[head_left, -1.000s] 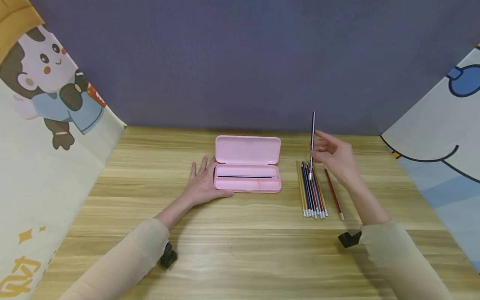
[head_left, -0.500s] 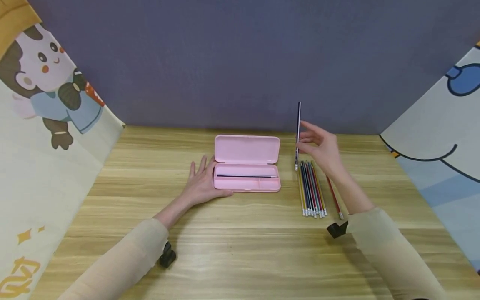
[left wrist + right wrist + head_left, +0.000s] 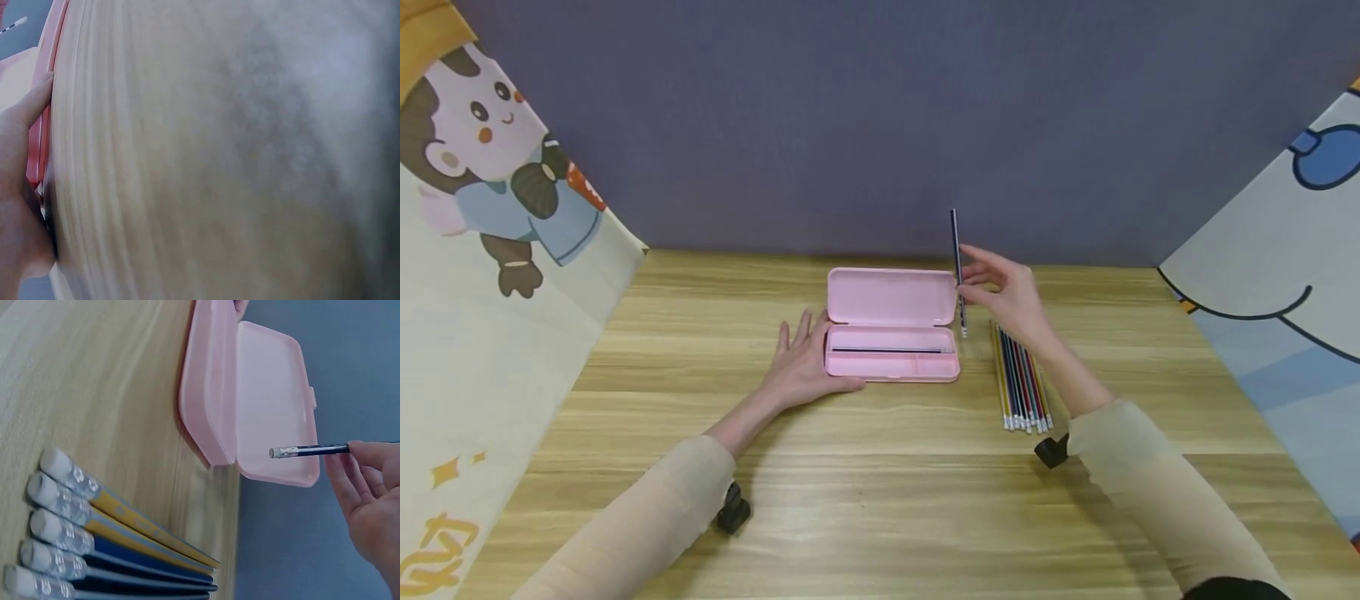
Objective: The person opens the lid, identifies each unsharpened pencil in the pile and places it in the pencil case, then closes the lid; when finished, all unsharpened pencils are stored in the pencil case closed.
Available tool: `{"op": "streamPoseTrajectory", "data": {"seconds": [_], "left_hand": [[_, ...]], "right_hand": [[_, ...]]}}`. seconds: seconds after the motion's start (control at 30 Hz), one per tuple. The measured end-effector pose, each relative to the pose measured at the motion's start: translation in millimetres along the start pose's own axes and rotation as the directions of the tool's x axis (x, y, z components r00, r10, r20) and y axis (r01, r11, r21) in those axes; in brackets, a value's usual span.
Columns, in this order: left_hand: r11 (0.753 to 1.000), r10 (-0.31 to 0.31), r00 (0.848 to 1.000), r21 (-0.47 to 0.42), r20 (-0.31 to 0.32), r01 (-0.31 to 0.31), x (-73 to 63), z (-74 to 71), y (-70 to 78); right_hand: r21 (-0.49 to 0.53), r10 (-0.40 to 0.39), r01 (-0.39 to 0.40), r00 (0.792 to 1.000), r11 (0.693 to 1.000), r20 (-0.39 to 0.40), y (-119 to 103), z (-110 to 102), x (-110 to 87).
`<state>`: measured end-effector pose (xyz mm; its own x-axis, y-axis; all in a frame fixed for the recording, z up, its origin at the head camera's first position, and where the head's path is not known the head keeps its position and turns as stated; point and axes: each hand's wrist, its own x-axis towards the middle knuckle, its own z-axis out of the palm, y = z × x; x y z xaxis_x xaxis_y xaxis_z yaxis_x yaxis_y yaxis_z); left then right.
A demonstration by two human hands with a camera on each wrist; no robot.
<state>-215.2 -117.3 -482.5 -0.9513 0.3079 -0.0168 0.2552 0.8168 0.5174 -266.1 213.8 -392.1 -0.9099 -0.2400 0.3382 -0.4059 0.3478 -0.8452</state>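
My right hand (image 3: 1006, 293) pinches a dark striped pencil (image 3: 958, 271) between thumb and fingers. The pencil stands nearly upright, its white eraser end down, beside the right edge of the raised lid. A pink pencil case (image 3: 891, 367) lies with its lid (image 3: 891, 297) up, and one dark pencil (image 3: 887, 351) is in its long back compartment. My left hand (image 3: 801, 367) rests against the case's left side, fingers spread, thumb along the front edge. In the right wrist view the held pencil's eraser (image 3: 275, 452) overlaps the lid.
Several pencils (image 3: 1022, 383) lie side by side right of the case, eraser ends toward me, partly under my right forearm. A grey panel (image 3: 880, 125) rises behind the wooden table (image 3: 865, 500), with cartoon-printed panels at both sides.
My right hand has carried the pencil left, from above the pencil row to the right edge of the case. The left hand stays at the case.
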Motion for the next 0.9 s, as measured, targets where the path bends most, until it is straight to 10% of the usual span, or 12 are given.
{"op": "streamPoseTrajectory", "data": {"seconds": [0.43, 0.9], "left_hand": [[1.000, -0.003, 1.000, 0.015, 0.000, 0.003, 2.2, 0.7, 0.2], [1.000, -0.009, 1.000, 0.013, 0.004, 0.009, 1.7, 0.4, 2.0]], "right_hand": [[-0.175, -0.093, 0.118, 0.985, 0.978, 0.144, 2.8, 34.6, 4.3], [-0.266, -0.153, 0.260, 0.918, 0.928, 0.366, 3.3, 52.8, 3.8]]}}
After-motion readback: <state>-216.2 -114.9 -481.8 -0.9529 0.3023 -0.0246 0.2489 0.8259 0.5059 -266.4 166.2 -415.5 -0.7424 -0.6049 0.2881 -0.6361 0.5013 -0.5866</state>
